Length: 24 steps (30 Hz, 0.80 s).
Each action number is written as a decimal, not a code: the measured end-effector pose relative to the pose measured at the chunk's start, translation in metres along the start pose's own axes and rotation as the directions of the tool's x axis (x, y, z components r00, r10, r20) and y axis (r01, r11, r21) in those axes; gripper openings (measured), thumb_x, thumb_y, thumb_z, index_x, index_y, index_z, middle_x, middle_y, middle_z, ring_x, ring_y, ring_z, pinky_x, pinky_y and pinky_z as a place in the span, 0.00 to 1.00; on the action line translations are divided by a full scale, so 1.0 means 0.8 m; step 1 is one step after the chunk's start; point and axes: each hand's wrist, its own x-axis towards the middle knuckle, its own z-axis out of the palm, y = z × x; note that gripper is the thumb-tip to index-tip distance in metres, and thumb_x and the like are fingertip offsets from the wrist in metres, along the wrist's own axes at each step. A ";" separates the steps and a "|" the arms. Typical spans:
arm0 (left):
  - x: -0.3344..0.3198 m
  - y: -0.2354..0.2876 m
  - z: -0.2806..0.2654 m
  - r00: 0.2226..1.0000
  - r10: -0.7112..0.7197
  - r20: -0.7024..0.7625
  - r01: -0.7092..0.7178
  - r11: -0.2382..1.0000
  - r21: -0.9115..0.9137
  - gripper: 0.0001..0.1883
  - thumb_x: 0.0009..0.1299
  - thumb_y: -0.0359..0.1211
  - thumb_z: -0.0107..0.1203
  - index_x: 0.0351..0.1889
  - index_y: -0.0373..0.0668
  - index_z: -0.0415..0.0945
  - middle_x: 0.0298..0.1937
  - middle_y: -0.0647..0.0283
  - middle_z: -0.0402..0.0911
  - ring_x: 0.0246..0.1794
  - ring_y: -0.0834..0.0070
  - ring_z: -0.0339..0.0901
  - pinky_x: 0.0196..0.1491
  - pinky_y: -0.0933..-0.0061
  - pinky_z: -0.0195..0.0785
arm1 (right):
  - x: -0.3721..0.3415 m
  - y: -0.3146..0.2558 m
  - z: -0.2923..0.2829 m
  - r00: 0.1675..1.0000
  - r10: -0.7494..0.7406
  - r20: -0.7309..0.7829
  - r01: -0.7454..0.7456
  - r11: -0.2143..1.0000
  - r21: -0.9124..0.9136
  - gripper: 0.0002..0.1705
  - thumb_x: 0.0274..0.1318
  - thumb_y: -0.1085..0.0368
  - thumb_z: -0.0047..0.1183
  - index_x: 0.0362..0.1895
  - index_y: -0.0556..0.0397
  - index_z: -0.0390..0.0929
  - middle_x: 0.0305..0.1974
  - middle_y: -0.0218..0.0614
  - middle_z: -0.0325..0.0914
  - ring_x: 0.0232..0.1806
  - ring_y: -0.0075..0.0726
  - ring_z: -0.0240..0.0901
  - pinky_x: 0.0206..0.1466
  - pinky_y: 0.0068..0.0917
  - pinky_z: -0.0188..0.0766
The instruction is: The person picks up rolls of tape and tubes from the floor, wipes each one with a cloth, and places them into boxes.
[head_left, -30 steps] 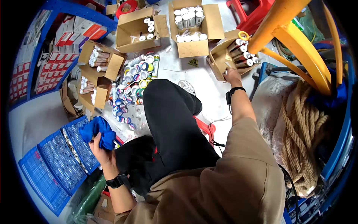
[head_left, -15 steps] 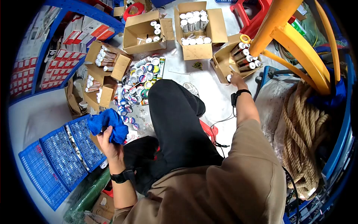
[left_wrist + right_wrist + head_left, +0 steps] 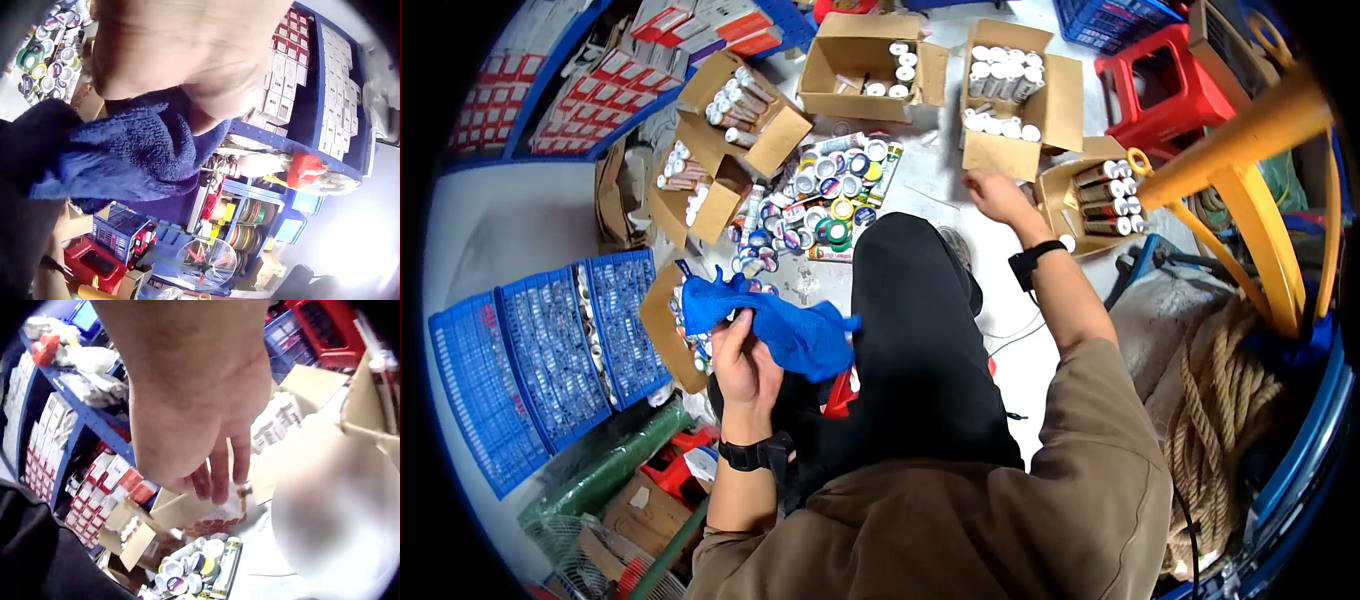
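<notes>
My left hand (image 3: 745,365) pinches a blue cloth (image 3: 795,325) between thumb and fingers; the cloth hangs over toward the black-trousered knee. In the left wrist view the terry-like cloth (image 3: 144,144) is bunched beneath the palm. My right hand (image 3: 1003,198) is over the floor, just left of a cardboard box (image 3: 1055,205) with dark cartridges (image 3: 1105,190) with white ends. Its fingers (image 3: 219,469) hang down loosely in the right wrist view with nothing visible between them. Left of the knee lies a pile of tape rolls and tubes (image 3: 830,205).
More open cartons stand around: one of white cartridges (image 3: 1000,155), a partly filled one (image 3: 850,100) and two at left (image 3: 775,150). Blue baskets (image 3: 550,350), a red stool (image 3: 1165,90), a yellow frame (image 3: 1250,220) and coiled rope (image 3: 1215,440) edge the area.
My right hand has drawn out of the cartridge box and moved left. The left hand has brought the cloth toward the knee, where it hangs more spread out. The head view has shifted.
</notes>
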 end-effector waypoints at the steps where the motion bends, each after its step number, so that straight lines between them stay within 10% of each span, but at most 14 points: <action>1: 0.003 0.000 -0.002 0.999 -0.013 0.053 0.015 0.999 -0.033 0.17 0.73 0.28 0.49 0.59 0.39 0.69 0.50 0.59 0.80 0.50 0.66 0.79 0.57 0.60 0.72 | 0.025 -0.011 0.010 0.993 0.022 0.119 -0.027 0.999 0.042 0.16 0.55 0.65 0.50 0.47 0.54 0.78 0.45 0.49 0.80 0.48 0.56 0.76 0.53 0.46 0.72; 10: 0.045 0.004 -0.069 0.996 -0.032 -0.083 0.027 0.997 -0.070 0.19 0.73 0.30 0.52 0.61 0.37 0.65 0.50 0.57 0.78 0.46 0.68 0.78 0.52 0.64 0.74 | 0.206 -0.034 0.155 0.786 0.180 0.591 0.018 0.950 -0.313 0.33 0.52 0.67 0.53 0.65 0.46 0.66 0.65 0.49 0.63 0.61 0.55 0.70 0.61 0.46 0.71; 17: 0.071 -0.004 -0.114 0.907 -0.192 -0.374 0.223 0.974 0.041 0.20 0.72 0.35 0.52 0.59 0.40 0.65 0.53 0.56 0.76 0.50 0.63 0.77 0.54 0.60 0.71 | 0.284 -0.034 0.270 0.863 0.138 0.486 0.095 0.901 -0.423 0.29 0.64 0.55 0.48 0.70 0.34 0.62 0.71 0.53 0.54 0.61 0.59 0.68 0.62 0.48 0.69; 24: 0.103 -0.013 -0.110 0.879 -0.233 -0.417 0.224 0.972 -0.071 0.18 0.71 0.34 0.53 0.58 0.41 0.67 0.52 0.57 0.78 0.54 0.59 0.76 0.62 0.52 0.67 | 0.293 -0.027 0.327 0.930 0.152 0.334 0.045 0.856 -0.515 0.17 0.59 0.62 0.49 0.52 0.45 0.78 0.66 0.50 0.62 0.60 0.52 0.69 0.58 0.46 0.71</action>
